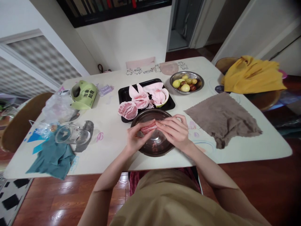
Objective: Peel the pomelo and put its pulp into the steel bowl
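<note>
My left hand (135, 138) and my right hand (174, 130) both grip a pink pomelo segment (148, 128) over a dark metal bowl (154, 150) near the table's front edge. Fingers of both hands curl around the segment's ends. Just behind the bowl, a black tray (123, 94) carries several peeled pomelo segments (141, 101) and pale pink rind pieces (158, 93).
A steel bowl of small green and red fruits (187, 82) stands at the back right. A brown cloth (222, 117) lies right of my hands. At left lie a teal cloth (53, 158), a clear jug (74, 135), plastic bags (57, 108) and a green box (85, 93). A yellow cloth (254, 74) covers a chair.
</note>
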The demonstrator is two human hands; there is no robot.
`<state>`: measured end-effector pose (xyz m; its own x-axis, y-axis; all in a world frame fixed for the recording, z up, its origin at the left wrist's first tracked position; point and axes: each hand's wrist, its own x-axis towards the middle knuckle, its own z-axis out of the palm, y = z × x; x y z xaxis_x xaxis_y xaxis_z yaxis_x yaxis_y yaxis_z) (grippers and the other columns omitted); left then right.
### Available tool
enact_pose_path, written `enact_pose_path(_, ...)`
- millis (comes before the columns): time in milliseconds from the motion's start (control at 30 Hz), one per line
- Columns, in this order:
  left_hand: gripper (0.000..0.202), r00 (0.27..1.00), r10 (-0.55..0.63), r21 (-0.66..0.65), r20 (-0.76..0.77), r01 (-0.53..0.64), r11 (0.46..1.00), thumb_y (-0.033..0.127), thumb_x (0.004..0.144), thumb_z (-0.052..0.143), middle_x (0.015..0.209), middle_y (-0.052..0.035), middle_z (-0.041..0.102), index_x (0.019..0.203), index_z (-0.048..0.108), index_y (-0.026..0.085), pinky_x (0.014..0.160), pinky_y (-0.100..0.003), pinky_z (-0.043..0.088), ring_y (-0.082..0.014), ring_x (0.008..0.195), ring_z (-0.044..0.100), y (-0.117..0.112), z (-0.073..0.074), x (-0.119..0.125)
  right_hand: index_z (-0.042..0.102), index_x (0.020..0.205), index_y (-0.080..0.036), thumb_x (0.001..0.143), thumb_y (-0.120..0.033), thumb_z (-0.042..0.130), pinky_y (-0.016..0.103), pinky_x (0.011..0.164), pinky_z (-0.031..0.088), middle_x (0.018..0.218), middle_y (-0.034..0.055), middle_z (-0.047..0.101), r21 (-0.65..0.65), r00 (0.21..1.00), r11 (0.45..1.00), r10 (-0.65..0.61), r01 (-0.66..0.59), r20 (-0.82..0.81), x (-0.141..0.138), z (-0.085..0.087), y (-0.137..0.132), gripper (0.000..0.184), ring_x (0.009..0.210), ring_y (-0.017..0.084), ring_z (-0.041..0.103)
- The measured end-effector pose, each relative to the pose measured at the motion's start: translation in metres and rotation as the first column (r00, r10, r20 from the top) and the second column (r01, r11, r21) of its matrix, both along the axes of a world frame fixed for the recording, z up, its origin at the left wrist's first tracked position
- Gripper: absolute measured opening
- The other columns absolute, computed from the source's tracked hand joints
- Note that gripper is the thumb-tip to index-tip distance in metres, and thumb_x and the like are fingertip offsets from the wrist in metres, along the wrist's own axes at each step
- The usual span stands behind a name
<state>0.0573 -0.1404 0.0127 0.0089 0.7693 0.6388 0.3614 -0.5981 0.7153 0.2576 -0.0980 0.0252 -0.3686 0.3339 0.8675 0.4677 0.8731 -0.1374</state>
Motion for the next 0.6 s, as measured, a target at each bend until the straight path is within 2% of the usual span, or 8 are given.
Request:
enact_pose_path(100, 0.035, 0.998, -0.062, 0.035, -0.009, 0.062, 0.997, 0.014, 0.084, 0.082, 0.117, -0.0103, 0.080, 0.118, 0.074, 0.018, 0.096, -0.031, 0.065, -0.0223, 0.108, 0.078, 0.002, 0.001, -0.003, 0.077, 0.109, -0.021, 0.097, -0.012, 0.065, 0.040, 0.089, 0.047, 0.099, 0.0024, 0.081, 0.011, 0.999, 1.000, 0.020, -0.020, 0.039, 0.004, 0.002, -0.003, 0.019, 0.091, 0.017, 0.072)
enact_pose_path(200, 0.036, 0.992, -0.125, 0.085, -0.016, 0.126, 0.988, 0.008, 0.085, 0.079, 0.118, -0.0097, 0.079, 0.118, 0.074, 0.020, 0.098, -0.033, 0.064, -0.0232, 0.113, 0.077, 0.004, 0.002, -0.003, 0.077, 0.105, -0.022, 0.095, -0.012, 0.068, 0.040, 0.088, 0.046, 0.098, 0.0015, 0.081, 0.058, 0.997, 0.998, -0.024, 0.020, 0.067, 0.003, 0.003, -0.008, 0.017, 0.090, 0.017, 0.072)
enact_pose_path(400, 0.038, 0.976, -0.215, 0.142, -0.045, 0.219, 0.965, 0.002, 0.087, 0.073, 0.122, -0.0113, 0.078, 0.119, 0.074, 0.021, 0.098, -0.037, 0.065, -0.0241, 0.114, 0.076, 0.006, 0.007, -0.001, 0.072, 0.092, -0.022, 0.092, -0.013, 0.070, 0.035, 0.082, 0.046, 0.086, -0.0019, 0.080, 0.117, 0.990, 0.983, -0.139, 0.141, -0.031, -0.008, -0.001, -0.014, 0.009, 0.079, 0.014, 0.074)
enact_pose_path(533, 0.036, 0.974, -0.215, 0.161, -0.068, 0.223, 0.961, 0.003, 0.089, 0.071, 0.122, -0.0108, 0.078, 0.119, 0.074, 0.022, 0.097, -0.039, 0.065, -0.0245, 0.115, 0.076, 0.006, 0.004, -0.001, 0.069, 0.091, -0.021, 0.092, -0.011, 0.069, 0.037, 0.084, 0.045, 0.084, -0.0017, 0.080, 0.006, 0.981, 0.988, -0.151, 0.153, -0.121, -0.015, -0.001, -0.016, 0.010, 0.076, 0.014, 0.074)
enact_pose_path(600, 0.037, 0.981, -0.192, 0.141, -0.017, 0.192, 0.971, 0.002, 0.087, 0.073, 0.118, -0.0092, 0.079, 0.118, 0.074, 0.022, 0.097, -0.038, 0.065, -0.0241, 0.114, 0.076, 0.005, 0.001, -0.001, 0.069, 0.090, -0.021, 0.091, -0.009, 0.070, 0.038, 0.086, 0.044, 0.083, -0.0017, 0.079, -0.054, 0.978, 0.991, -0.133, 0.126, -0.158, -0.016, 0.000, -0.015, 0.012, 0.076, 0.015, 0.074)
